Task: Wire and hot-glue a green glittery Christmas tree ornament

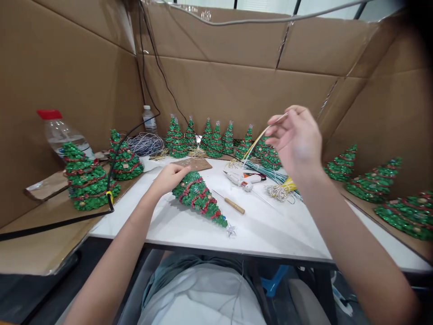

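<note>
A small green Christmas tree (199, 196) with red garlands lies on its side on the white table, its clear star (231, 231) pointing toward me and to the right. My left hand (171, 178) grips the tree at its base end, with most of the fingers hidden. Raised above the table, my right hand (299, 135) pinches thin white and yellow wires (259, 137), which hang down to the left. To the right of the tree lies an awl (234, 206) with a wooden handle. Beyond it rests a white glue gun (241, 180).
Several finished-looking trees (216, 142) stand along the back, with others at the left (86, 180) and right (374, 180). Bundles of green wire (267, 172) and silver-tipped yellow wire (280, 192) lie at centre right. A black cable (111, 180) crosses the left side; cardboard walls (216, 81) enclose the table.
</note>
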`<state>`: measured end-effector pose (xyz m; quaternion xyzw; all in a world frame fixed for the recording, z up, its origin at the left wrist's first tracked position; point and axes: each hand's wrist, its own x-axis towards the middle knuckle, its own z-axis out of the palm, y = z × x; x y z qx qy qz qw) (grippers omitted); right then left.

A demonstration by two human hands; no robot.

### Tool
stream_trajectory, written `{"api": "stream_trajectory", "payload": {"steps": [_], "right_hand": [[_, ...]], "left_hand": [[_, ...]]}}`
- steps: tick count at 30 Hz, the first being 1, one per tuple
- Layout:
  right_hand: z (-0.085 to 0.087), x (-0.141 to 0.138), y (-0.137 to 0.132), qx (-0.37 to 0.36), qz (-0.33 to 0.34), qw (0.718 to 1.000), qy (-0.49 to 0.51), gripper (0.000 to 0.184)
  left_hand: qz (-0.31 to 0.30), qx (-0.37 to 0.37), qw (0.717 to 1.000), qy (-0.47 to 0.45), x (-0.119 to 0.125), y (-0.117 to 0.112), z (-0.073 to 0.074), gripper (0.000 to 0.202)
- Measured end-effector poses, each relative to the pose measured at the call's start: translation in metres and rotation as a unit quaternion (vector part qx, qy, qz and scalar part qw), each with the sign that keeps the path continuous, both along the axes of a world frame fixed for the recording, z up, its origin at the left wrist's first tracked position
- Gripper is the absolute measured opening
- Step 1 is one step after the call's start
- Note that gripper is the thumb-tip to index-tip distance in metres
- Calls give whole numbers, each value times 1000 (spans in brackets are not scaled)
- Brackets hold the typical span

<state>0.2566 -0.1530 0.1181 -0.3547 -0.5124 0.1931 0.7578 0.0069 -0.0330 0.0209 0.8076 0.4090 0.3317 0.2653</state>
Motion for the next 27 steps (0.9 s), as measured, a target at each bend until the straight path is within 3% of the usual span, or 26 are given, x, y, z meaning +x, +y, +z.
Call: {"api": "stream_trajectory", "payload": {"steps": [2, 5, 10, 14, 17, 21, 27], "right_hand": [[-7, -22, 8, -32, 46, 998, -17, 5], [-17, -47, 23, -57, 48, 995, -65, 11], [-32, -71, 46, -75, 95, 992, -37, 10], [-43, -69, 57, -40, 138, 988, 51, 5], [-49, -63, 61, 0, 166, 980, 106, 6], [-52, -58, 61, 18, 187, 976, 111, 11], [-51, -48, 61, -17, 132, 991, 22, 20]], "left_hand": [[-1, 35, 999, -22, 0, -1, 2, 35], [-1, 73, 996, -50, 0, -2, 3, 24], [-21, 72, 995, -65, -1, -1, 3, 24], [-12, 84, 983, -160, -2, -4, 6, 30], [-67, 67, 970, -225, -2, -10, 10, 37], [-113, 41, 964, -238, -2, -14, 11, 35], [-40, 24, 961, -274, -4, -4, 3, 28]]}}
